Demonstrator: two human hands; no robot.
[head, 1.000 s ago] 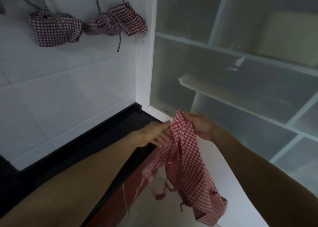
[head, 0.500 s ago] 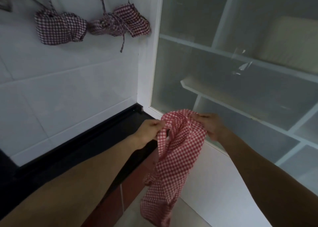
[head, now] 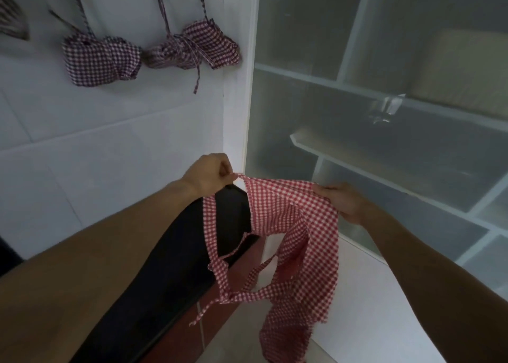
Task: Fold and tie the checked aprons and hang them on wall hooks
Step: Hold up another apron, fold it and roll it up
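Here a red checked apron (head: 308,241) is held up between two hands in front of a frosted cabinet door (head: 384,115). Its top left corner is pinched by the curled fingers of the left hand (head: 210,174), and its top right edge is gripped by the right hand (head: 343,202), whose fingers are closed round the cloth. The top edge is stretched between the hands, while the body of the apron hangs loose below them, with its ties (head: 242,288) dangling and crossing over the edge of a black counter (head: 176,266). Two aprons already bundled and tied are seen high on the white tiled wall (head: 82,156): a left bundle (head: 101,60) and a right bundle (head: 195,49), just beside one another, each hung by its strap, the hooks being out of view.
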